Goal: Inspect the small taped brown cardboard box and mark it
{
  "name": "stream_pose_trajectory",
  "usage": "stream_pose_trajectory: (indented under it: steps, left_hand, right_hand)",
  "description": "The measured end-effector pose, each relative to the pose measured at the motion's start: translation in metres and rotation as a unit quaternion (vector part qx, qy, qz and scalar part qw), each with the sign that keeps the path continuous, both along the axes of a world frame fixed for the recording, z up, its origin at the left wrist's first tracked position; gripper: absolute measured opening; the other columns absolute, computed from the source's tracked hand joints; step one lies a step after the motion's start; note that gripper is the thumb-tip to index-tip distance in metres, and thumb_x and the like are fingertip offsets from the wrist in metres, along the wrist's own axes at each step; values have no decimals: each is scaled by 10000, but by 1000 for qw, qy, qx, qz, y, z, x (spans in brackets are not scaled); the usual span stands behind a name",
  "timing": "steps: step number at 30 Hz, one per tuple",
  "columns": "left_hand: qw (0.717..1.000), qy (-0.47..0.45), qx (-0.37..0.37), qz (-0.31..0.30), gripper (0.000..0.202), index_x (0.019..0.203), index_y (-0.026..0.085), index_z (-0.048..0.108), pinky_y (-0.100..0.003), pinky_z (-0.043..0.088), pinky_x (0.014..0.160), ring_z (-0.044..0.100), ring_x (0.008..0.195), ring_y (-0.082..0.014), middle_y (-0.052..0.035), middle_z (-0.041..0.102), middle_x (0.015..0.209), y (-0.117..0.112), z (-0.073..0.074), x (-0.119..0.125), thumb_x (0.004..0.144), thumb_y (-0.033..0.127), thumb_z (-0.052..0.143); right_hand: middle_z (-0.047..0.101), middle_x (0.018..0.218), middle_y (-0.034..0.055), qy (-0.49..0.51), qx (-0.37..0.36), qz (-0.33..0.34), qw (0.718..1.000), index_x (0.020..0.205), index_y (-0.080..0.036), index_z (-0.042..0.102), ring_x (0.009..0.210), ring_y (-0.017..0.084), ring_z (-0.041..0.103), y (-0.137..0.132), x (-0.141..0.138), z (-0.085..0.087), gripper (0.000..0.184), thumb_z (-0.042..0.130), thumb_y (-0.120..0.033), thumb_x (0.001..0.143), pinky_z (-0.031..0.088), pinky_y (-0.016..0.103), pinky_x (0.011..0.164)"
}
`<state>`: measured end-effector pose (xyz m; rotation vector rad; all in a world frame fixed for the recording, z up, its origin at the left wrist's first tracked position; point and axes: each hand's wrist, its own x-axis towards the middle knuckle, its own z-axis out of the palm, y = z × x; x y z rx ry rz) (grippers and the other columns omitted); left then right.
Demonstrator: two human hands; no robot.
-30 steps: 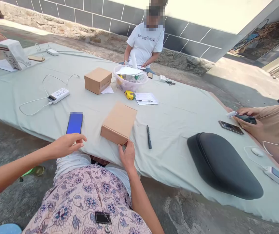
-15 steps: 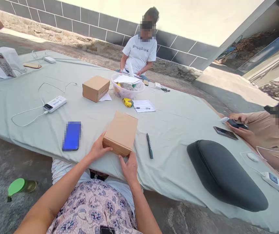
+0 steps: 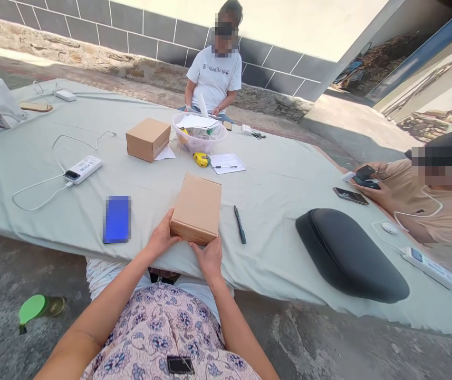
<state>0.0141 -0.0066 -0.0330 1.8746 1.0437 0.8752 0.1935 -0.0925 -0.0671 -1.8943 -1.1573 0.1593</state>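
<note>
As my half-curled left hand (image 3: 162, 238) and right hand (image 3: 210, 259) clasp a cardboard box (image 3: 197, 205), a cloth-covered table (image 3: 277, 177) stretches outdoors toward a tiled wall (image 3: 126, 17).

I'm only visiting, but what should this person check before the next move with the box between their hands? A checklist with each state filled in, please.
1. Left hand on the near cardboard box: ok, at its near left corner.
2. Right hand on it too: ok, at the near right corner.
3. Box closed: ok, the top looks shut.
4. Contents known: cannot tell, nothing inside shows.
5. Black pen apart from the box: ok, lying to its right.
6. Phone apart from the left hand: ok, lying farther left.
</note>
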Motion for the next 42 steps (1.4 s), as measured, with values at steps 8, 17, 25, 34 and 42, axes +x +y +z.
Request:
stream_pose_trajectory:
  steps: [8,17,25,34,42]
  left_hand:
    - [999,21,7,-31,887,1599,226,200,-480,364,1222,406,1499,-281,-130,411,1615,0,2,-9,805,130,583]
    - [997,-75,-34,1,1247,1614,268,-86,-581,272,1231,217,1570,-368,-223,132,1698,-11,32,-12,762,517,789]
    - [994,-64,7,88,941,1583,247,236,-489,313,1241,331,1535,-328,-154,358,1639,-14,64,28,827,496,738]
    - [990,-83,-20,117,931,1578,221,259,-498,318,1242,330,1535,-333,-159,368,1636,-20,51,29,829,527,721]
    - [991,-70,11,110,731,1568,161,262,-483,304,1261,354,1527,-291,-167,378,1629,-30,50,25,936,384,555]
  right_hand:
    - [670,1082,125,41,25,103,993,1220,-190,580,1010,289,640,-14,17,3,385,541,-258,843,566,513,905]
    - [470,1518,210,149,37,89,984,1585,-237,198,1286,304,588,-21,20,52,986,727,-495,794,538,515,1008]
    - [573,1338,182,6,103,44,994,1456,-208,433,1200,297,590,7,-4,87,728,641,-588,871,519,507,1009]
    - [579,1301,146,84,123,70,986,1366,-228,513,1192,257,595,4,3,73,504,536,-495,938,571,407,887]
    - [545,1404,157,171,124,89,973,1357,-226,507,1252,247,595,-4,8,69,463,503,-385,922,552,424,960]
